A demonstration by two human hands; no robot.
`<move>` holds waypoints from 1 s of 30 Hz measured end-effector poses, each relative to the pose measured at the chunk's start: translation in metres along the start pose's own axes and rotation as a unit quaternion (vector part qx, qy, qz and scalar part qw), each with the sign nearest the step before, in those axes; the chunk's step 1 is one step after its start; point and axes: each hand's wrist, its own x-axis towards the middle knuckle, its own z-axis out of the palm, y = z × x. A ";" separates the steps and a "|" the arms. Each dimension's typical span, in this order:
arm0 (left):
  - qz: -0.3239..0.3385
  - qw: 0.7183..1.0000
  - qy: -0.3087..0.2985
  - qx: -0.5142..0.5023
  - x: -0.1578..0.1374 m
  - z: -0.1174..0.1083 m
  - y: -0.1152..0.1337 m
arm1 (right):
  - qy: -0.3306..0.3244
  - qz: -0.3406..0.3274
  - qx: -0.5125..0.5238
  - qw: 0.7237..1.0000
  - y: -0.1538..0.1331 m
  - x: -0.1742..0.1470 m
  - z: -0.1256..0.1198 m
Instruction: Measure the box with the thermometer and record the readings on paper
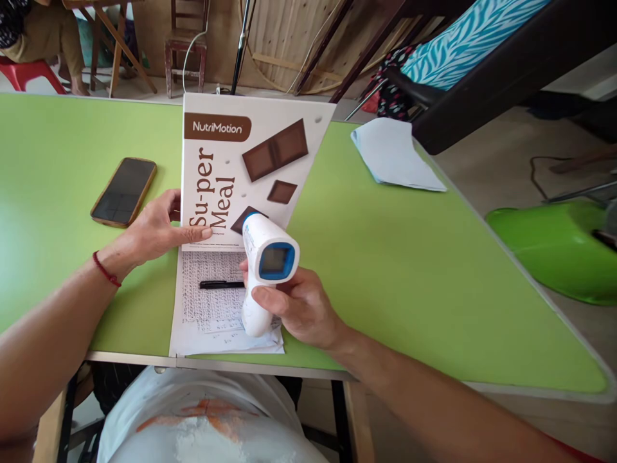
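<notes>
"NutriMotion" is being shown on a brown label (217, 127) on the white box (236, 168), with "Su-per Meal" being displayed sideways below.

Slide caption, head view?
Left hand holds a NutriMotion box, right hand a white thermometer gun, over a green table.

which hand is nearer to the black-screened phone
Left. The left hand, its grip on the box, is just right of and below the phone in view; the right hand, holding the white handheld device, is much farther right.

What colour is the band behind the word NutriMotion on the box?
The band is brown; it shows best in the head view.
</notes>
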 end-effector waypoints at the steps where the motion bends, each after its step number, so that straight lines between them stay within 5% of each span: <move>1: 0.008 1.000 -0.006 0.000 0.000 0.000 0.001 | -0.002 0.003 0.003 1.000 0.001 0.000 0.000; 30: 0.048 0.998 -0.024 0.011 0.000 -0.003 0.001 | -0.047 0.054 0.065 0.995 0.005 0.000 0.000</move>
